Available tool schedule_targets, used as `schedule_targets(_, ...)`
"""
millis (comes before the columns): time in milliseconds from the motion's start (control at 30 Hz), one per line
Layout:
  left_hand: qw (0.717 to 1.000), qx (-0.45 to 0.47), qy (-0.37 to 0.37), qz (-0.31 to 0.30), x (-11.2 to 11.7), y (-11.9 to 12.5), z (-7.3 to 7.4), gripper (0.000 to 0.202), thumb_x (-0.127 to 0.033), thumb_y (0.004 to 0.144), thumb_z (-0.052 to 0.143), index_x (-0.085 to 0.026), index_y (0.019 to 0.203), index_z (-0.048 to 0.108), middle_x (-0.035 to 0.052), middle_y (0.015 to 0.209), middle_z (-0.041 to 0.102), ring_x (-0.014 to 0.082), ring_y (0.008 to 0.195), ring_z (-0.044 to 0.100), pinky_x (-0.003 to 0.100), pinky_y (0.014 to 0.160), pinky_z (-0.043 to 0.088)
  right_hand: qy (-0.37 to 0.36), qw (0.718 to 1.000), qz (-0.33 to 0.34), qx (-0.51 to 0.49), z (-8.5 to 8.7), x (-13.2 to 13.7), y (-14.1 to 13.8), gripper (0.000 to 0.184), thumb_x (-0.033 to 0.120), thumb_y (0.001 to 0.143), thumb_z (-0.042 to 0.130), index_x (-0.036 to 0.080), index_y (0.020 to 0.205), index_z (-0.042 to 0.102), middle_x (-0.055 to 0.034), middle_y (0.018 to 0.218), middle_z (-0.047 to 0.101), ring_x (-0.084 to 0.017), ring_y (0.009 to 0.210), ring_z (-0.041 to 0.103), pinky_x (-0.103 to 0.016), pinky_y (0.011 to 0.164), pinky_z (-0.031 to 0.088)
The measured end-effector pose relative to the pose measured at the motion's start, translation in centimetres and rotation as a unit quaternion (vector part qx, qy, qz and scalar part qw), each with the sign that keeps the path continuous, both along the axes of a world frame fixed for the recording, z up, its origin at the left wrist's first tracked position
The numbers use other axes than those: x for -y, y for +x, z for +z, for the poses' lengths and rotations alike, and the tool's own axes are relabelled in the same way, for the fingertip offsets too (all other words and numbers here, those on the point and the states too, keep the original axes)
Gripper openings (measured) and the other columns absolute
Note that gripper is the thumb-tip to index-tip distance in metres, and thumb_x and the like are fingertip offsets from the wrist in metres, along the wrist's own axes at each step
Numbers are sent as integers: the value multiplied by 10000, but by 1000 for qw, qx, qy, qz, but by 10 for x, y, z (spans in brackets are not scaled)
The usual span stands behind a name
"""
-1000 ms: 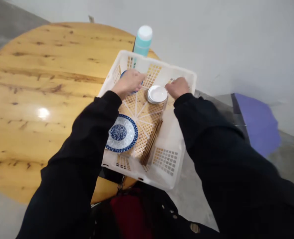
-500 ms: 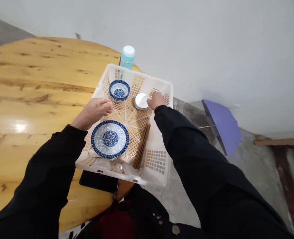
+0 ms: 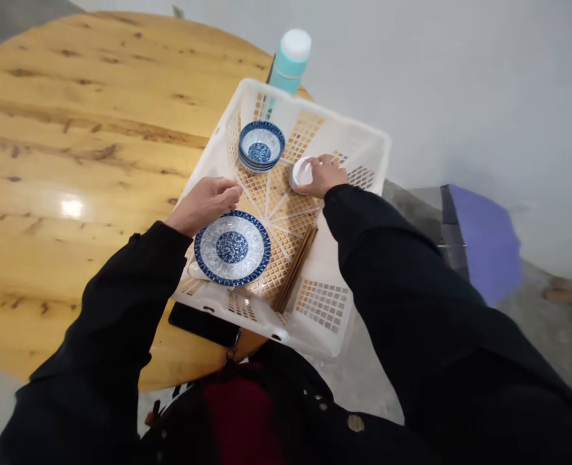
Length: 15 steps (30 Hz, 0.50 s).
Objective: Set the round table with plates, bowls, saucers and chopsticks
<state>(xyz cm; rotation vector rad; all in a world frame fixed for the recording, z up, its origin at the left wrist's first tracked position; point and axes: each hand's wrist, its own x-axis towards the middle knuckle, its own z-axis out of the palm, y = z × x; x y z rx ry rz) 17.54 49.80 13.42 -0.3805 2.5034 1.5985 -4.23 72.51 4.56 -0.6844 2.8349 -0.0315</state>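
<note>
1. Landmark = white plastic lattice crate [image 3: 348,132], sitting at the edge of a round wooden table [image 3: 72,129], w/ its right side sticking out past the table edge, over the grey concrete floor [image 3: 363,387].
2. Right hand [image 3: 322,175]: inside the crate, near the far right corner, fingers curled over a small white dish [image 3: 302,172]. Looks like it has hold of it, tho the hand hides part of it.
3. Left hand [image 3: 203,205]: loosely curled, fingers half open, nothing in it, hovering over the crate's left side just above a blue-and-white plate [image 3: 232,248].
4. Also in the crate: stacked blue-rim bowls [image 3: 261,146] at the far left corner, chopsticks [image 3: 295,269] lying mid-floor, right of the plate.
5. Table top is knotty yellow wood, glossy w/ a bright light spot left of the crate. Teal bottle w/ white cap [image 3: 290,61] stands just behind the crate; flat black object [image 3: 202,323] lies on the table right at the crate's near side.
6. Room: plain pale wall [image 3: 460,84] behind the crate, purple sheet [image 3: 484,242] off to its right, leaning by the wall.
</note>
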Motion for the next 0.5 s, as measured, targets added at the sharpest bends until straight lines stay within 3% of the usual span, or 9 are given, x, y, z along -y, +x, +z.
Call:
schedule_targets(200, 983, 23, -175, -40, 1, 8, 8, 290, -329, 929, 459, -137, 903, 675, 79, 855, 700, 172, 841, 622, 300, 811, 471, -40, 999, 1, 10, 15, 0, 10, 782, 494, 782, 793, 204, 1432, 469, -213, 1511, 408, -471, 1344, 407, -661, 1089, 343)
schedule_targets(300, 951, 77, -289, -71, -6, 25, 17, 321, -345, 968, 417, -134, 953, 659, 118, 924, 713, 214, 884, 641, 330, 829, 468, -102, 994, 16, 18, 26, 2, 29, 657, 480, 843, 720, 216, 1404, 505, -194, 1493, 448, -449, 1352, 420, -643, 1124, 327)
schedule_targets(400, 909, 132, -382, -105, -14, 54, 22, 358, -337, 1002, 361, -103, 1045, 628, 167, 996, 707, 257, 930, 660, 362, 845, 476, -128, 988, 22, 86, 32, 3, 54, 551, 487, 862, 675, 210, 1331, 591, -176, 1317, 611, -416, 1250, 552, -612, 1077, 409)
schedule_targets(500, 871, 151, -441, -158, -19, 82, 18, 384, -293, 1016, 318, -58, 1104, 607, 207, 1009, 683, 291, 979, 669, 383, 859, 485, -164, 968, 34, 189, 27, 6, 82, 504, 461, 864, 677, 155, 1263, 640, -162, 1143, 704, -347, 1075, 666, -544, 993, 500)
